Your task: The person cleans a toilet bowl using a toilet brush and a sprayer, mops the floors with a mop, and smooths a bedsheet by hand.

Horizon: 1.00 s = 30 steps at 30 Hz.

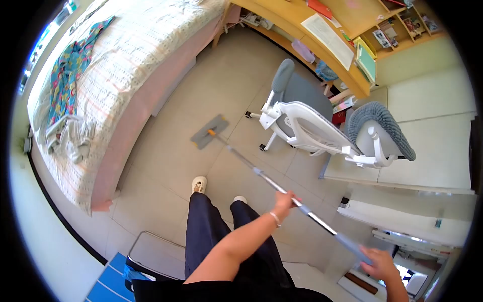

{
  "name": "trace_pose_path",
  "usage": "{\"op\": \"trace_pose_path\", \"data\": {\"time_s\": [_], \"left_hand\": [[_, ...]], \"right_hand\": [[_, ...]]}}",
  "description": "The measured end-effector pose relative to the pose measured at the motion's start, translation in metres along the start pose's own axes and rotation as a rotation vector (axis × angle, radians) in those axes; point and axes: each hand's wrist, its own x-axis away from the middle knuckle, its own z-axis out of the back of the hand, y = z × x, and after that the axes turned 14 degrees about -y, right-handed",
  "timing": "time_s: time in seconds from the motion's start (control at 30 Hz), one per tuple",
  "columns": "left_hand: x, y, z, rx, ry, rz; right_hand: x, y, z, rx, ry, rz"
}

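Note:
A flat mop (210, 132) with a grey rectangular head lies against the tiled floor, between the bed and the desk chair. Its long metal pole runs diagonally back toward me. Partway along the pole, my left hand (285, 202) is closed around it, with a bracelet on the wrist. My right hand (380, 264) grips the grey handle at the upper end; it is slightly blurred. My feet in light-coloured shoes (199, 184) stand on the floor behind the mop head.
A bed (126, 75) with a patterned cover and clothes fills the left. On the right stand a grey and white swivel chair (307, 118) and a wooden desk (359, 85) with papers. A blue striped item (113, 282) and metal frame sit at lower left.

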Motion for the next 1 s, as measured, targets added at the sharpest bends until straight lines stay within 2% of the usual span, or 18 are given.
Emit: {"op": "trace_pose_path", "data": {"time_s": [0.03,0.1,0.17,0.23,0.27,0.33,0.4,0.43,0.5,0.53,0.6,0.83,1.0], "left_hand": [[0.004,0.017,0.025,-0.037,0.013,-0.025],[0.005,0.044,0.065,-0.103,0.109,-0.064],[0.017,0.064,0.079,-0.164,0.043,0.020],[0.024,0.062,0.081,-0.174,0.086,0.018],[0.026,0.059,0.084,-0.185,0.074,0.034],[0.028,0.057,0.088,-0.172,0.060,-0.022],[0.025,0.056,0.092,-0.132,0.079,0.028],[0.026,0.057,0.089,-0.122,0.075,0.037],[0.023,0.057,0.090,-0.121,0.080,0.010],[0.025,0.056,0.093,-0.128,0.083,0.003],[0.027,0.051,0.097,-0.138,0.093,0.026],[0.029,0.057,0.098,-0.170,0.117,0.018],[0.036,0.058,0.104,-0.209,0.126,0.079]], "right_hand": [[-0.012,-0.017,-0.005,-0.014,-0.015,-0.002],[-0.042,-0.076,0.032,-0.121,-0.326,-0.072],[-0.075,-0.079,0.060,0.053,-0.014,0.187],[-0.124,-0.100,0.105,0.227,0.387,0.173],[-0.157,-0.108,0.124,0.257,0.589,0.261],[-0.233,-0.104,0.153,0.364,0.778,0.300],[-0.295,-0.071,0.161,0.452,0.972,0.221],[-0.304,-0.057,0.159,0.451,0.980,0.230],[-0.317,-0.028,0.155,0.183,0.637,0.066],[-0.323,-0.013,0.152,0.207,0.686,0.031],[-0.307,0.007,0.148,0.273,0.694,0.097],[-0.253,0.130,0.056,0.422,0.522,0.023],[-0.216,0.151,0.014,0.348,0.530,0.050]]}}
